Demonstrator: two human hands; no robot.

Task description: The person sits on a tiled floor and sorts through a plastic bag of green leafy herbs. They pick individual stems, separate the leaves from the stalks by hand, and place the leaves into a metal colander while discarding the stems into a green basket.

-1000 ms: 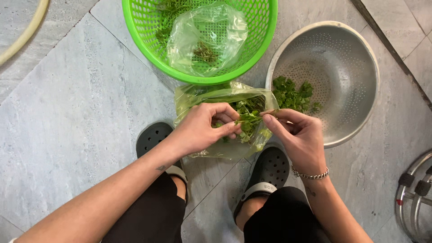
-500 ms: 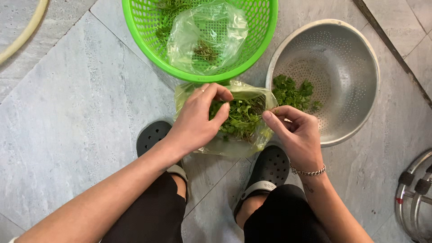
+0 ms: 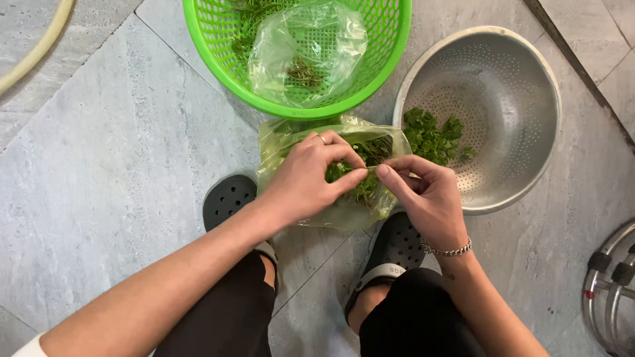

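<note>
- My left hand [image 3: 305, 177] is curled narrow over the open mouth of the clear plastic bag [image 3: 291, 142], thumb and forefinger pinched on a sprig of green herbs [image 3: 360, 182]; a ring shows on one finger
- My right hand [image 3: 426, 195] meets it fingertip to fingertip, also pinched tight on the same sprig; a chain bracelet [image 3: 450, 250] sits at that wrist
- The bag lies on the grey stone floor [image 3: 112, 172] between my two dark clogs, herbs bunched inside it; its far edge touches the green plastic basket [image 3: 205, 46]
- The basket holds a second crumpled clear bag [image 3: 307, 49] with a few stems inside, and some loose greens behind it
- Just to my right of the bag stands a metal colander [image 3: 509, 86]; a small heap of picked leaves [image 3: 433, 135] lies against its near-left wall, close to my right fingertips
- A pale hose [image 3: 36, 49] curves across the floor's far-left corner; part of a chrome frame [image 3: 612, 284] shows at the right edge
</note>
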